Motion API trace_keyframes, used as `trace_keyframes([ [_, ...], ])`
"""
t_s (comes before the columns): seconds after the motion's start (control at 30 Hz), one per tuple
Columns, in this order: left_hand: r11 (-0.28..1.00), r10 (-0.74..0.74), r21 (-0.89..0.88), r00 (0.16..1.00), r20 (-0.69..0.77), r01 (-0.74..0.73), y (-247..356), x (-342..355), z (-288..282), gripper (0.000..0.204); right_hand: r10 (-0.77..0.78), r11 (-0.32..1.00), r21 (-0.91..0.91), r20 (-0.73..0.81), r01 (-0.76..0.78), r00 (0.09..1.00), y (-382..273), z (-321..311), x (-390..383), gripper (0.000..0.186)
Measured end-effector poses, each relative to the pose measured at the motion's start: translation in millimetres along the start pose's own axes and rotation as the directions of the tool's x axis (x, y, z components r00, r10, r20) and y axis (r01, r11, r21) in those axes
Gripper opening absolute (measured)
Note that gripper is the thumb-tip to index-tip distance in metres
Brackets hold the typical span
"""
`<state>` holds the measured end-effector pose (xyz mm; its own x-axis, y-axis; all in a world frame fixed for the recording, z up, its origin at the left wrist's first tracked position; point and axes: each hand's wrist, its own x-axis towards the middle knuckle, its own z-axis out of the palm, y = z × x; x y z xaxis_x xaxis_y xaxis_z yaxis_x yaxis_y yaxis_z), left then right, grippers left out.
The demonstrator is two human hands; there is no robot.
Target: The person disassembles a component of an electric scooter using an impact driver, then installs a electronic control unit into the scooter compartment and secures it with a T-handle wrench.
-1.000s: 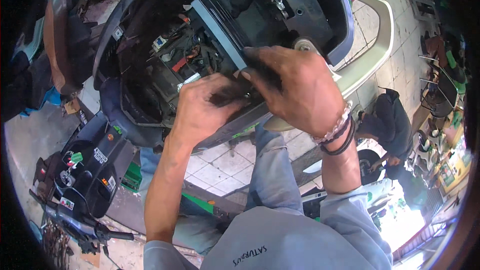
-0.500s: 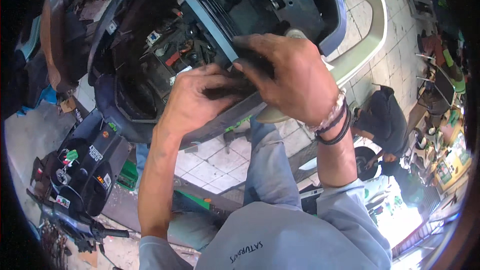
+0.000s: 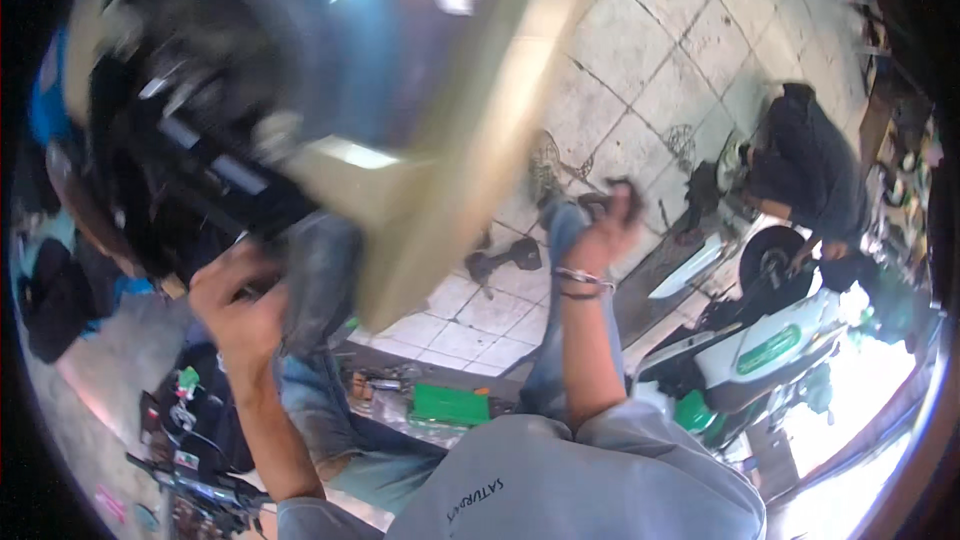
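Observation:
The rear of a scooter fills the upper left, blurred by motion, with a pale gold grab rail and a red-and-white sticker on its dark side panel. Beside it, its dark open compartment shows pale strips inside. My left hand is near the compartment's lower edge, fingers bent and smeared; whether it grips anything is unclear. To the right of the scooter, over the tiles, my right hand is raised away from it. Its dark-stained fingers look stretched out, with no held thing visible.
A green tray lies near my knees beside small parts. At right, a person bends by a wheel of a white-and-green motorbike. Handlebars of another bike show lower left. A dark part lies on the tiled floor.
My hands, close together over the compartment before, are now apart: the left lower left, the right off the scooter. The view has swung, and the scooter's rear looms larger.

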<state>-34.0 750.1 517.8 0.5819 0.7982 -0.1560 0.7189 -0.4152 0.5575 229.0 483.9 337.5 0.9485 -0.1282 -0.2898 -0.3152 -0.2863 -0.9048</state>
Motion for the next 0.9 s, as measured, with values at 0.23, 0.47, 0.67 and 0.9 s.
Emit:
trace_keyframes([
  [0.23,0.836,-0.291,0.430,0.940,-0.178,0.340,-110,-109,-76,0.045,0.820,0.268,-0.955,0.156,-0.128,0.551,359,-105,-68,0.071],
  [0.47,0.691,-0.450,0.528,0.866,-0.219,0.493,-151,-97,-45,0.039,0.642,0.511,-0.856,0.319,-0.080,0.697,659,-278,-50,0.058],
  [0.67,0.545,-0.442,0.643,0.836,-0.326,0.539,-114,-113,-53,0.035,0.867,0.256,-0.073,0.457,0.964,-0.196,620,-188,-59,0.048],
  [0.9,0.705,-0.476,0.471,0.846,-0.240,0.530,-135,-106,-32,0.030,0.879,0.222,-0.350,0.475,0.910,-0.032,548,-240,-28,0.030],
])
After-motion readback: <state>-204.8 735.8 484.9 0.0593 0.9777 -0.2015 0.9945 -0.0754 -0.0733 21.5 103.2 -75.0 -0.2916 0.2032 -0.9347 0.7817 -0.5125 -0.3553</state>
